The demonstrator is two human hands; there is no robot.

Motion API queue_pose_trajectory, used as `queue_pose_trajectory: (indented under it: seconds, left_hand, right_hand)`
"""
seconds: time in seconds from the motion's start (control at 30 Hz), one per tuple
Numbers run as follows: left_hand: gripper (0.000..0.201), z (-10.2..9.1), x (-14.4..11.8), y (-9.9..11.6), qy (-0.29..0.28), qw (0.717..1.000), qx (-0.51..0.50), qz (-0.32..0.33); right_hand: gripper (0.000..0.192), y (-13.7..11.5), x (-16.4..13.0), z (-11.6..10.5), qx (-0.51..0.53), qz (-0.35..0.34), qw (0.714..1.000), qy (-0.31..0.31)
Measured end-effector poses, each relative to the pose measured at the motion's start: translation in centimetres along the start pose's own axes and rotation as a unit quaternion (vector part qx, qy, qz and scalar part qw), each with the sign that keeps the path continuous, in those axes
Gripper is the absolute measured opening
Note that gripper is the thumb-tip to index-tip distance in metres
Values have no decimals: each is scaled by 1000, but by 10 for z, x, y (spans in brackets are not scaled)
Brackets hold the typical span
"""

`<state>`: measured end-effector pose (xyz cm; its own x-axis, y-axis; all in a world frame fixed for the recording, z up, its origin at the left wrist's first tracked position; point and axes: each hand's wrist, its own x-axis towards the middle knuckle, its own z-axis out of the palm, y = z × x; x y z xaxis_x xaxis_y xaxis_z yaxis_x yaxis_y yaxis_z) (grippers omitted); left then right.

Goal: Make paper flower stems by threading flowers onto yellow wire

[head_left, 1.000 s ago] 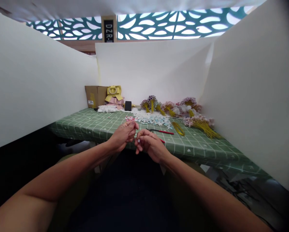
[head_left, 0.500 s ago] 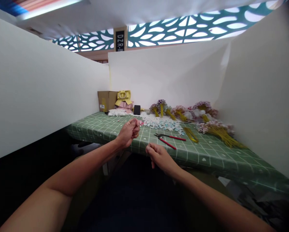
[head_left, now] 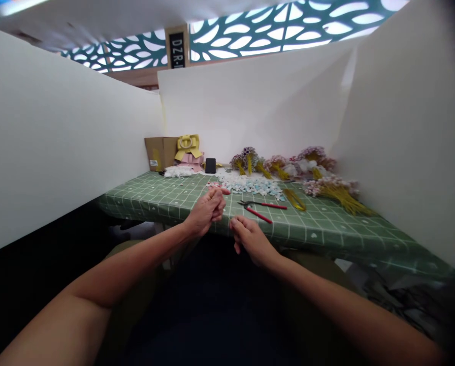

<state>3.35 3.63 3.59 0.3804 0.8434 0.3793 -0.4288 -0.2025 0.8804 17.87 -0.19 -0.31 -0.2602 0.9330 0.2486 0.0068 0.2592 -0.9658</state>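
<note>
Left hand (head_left: 207, 211) clenched around something tiny, unidentifiable; right hand (head_left: 250, 238) curled, contents unclear. Could slip off the green checked bench (head_left: 326, 229) edge, lost below.

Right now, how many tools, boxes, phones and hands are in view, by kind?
Pliers: 1
Box: 1
Phone: 1
Hands: 2, left hand and right hand
Total: 5

Left hand (head_left: 208, 211) and right hand (head_left: 250, 239) curl loosely, fingers closed.
</note>
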Motion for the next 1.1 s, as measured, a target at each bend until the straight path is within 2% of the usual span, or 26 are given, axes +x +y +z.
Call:
queue_pose_trajectory:
  seconds: [0.1, 0.23, 0.4, 0.57, 0.73, 0.9, 1.1]
  left_hand:
    - [30, 10, -8, -15, -16, 999, 16, -38]
    - [30, 14, -12, -23, 15, 998, 33, -59]
    - [28, 16, -14, -13, 38, 995, 50, -83]
    - [27, 22, -18, -4, 49, 994, 64, -71]
    - [26, 25, -19, -5, 74, 993, 66, -59]
    - [25, 24, -17, -5, 100, 993, 55, -28]
    - [25, 28, -19, -1, 108, 992, 44, -44]
  right_hand:
    - [26, -1, 0, 1, 34, -16, 999, 1]
    - [24, 0, -1, 4, 47, -15, 998, -26]
    - [24, -3, -6, 6, 69, -26, 996, -55]
    - [26, -5, -8, 6, 83, -26, 994, -65]
    - [24, -5, -8, 7, 95, -14, 993, -67]
    - [26, -9, -10, 7, 125, -10, 987, -100]
    - [28, -4, -9, 7, 126, -13, 988, -92]
